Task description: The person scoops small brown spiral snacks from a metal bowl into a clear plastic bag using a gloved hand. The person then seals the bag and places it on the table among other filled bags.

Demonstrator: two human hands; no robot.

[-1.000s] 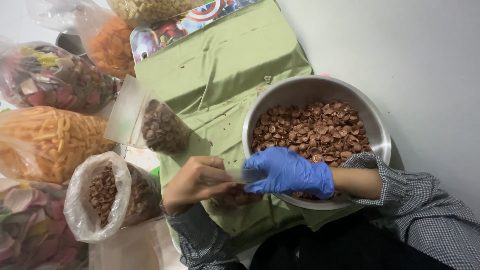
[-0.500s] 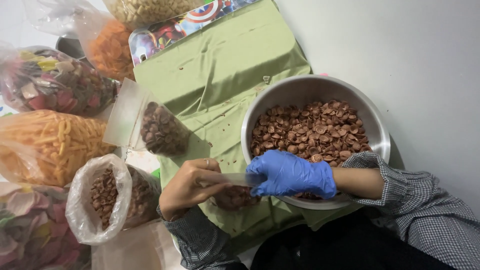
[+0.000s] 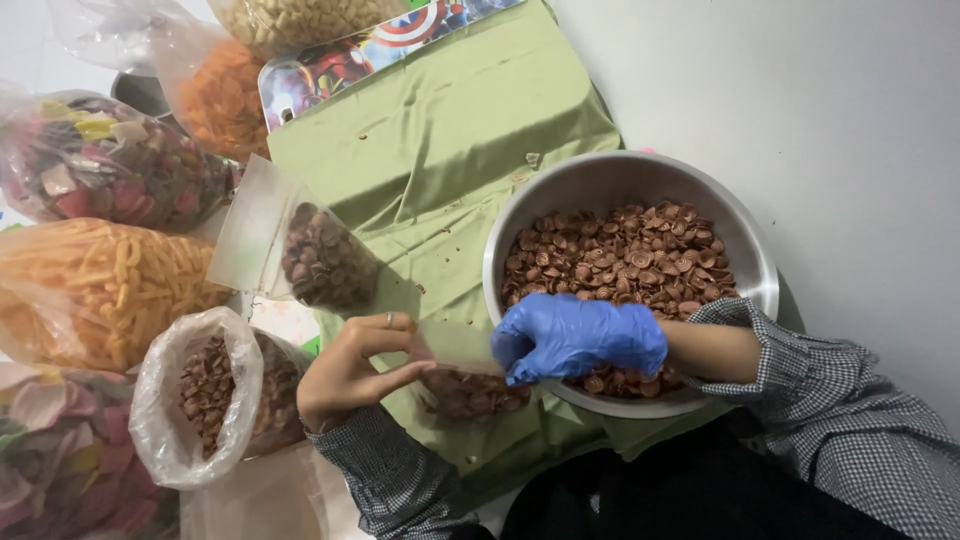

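A green cloth (image 3: pixel 440 150) covers the middle of the frame, grey floor to the right, big sacks of coloured snacks stacked down the left edge. At centre right sits a steel bowl (image 3: pixel 760 280) half full of brown shell-shaped snacks (image 3: pixel 620 250); the small clear bag (image 3: pixel 465 375) lies just left of the bowl's lower rim, low in the frame, its filled bottom resting on the cloth and its mouth held up towards the bowl. The left hand (image 3: pixel 350 375), bare, pinches the bag's left edge between thumb and fingers; the right hand (image 3: pixel 580 338), in a blue glove, is closed on the bag's right edge, its wrist lying across the bowl's rim. So the bag hangs between the two hands, its mouth stretched left to right, the gloved hand the nearer to the bowl and touching its contents or close to it; I cannot tell which. A filled bag (image 3: pixel 320 260) lies apart at upper left of the hands; an open sack (image 3: pixel 200 400) of the same brown snacks stands at lower left.
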